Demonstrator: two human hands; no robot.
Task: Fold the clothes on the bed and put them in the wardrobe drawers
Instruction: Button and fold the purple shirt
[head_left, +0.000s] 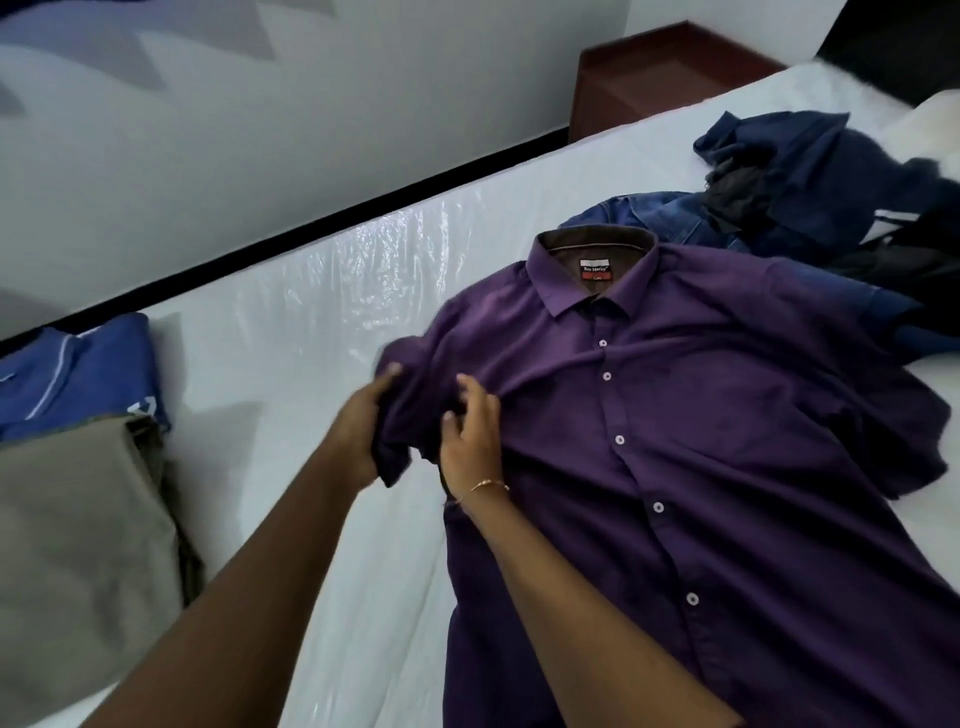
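- A purple button-up shirt (701, 441) lay face up on the bed (291, 332), spread flat with its buttons fastened and its collar toward the far end, covering most of the right half of the mattress.
- The left hand (361, 441) gripped the shirt's short sleeve (410, 410), fingers curled round the bunched fabric near the middle of the bed.
- The right hand (472, 441), a thin bracelet (485, 486) at its wrist, rested on the shirt just beside the sleeve, fingers bent and pinching the cloth at the shoulder seam.
- At the bed's left edge sat a folded beige garment (78, 545), with a folded blue garment (78, 374) touching it on its far side.
- Beyond the collar, toward the far right corner, a heap of unfolded clothes (810, 187) lay in denim, navy and black; a denim piece (670, 213) touched the shirt's collar.
- A dark wooden bedside cabinet (660, 73) stood past the bed's far edge.
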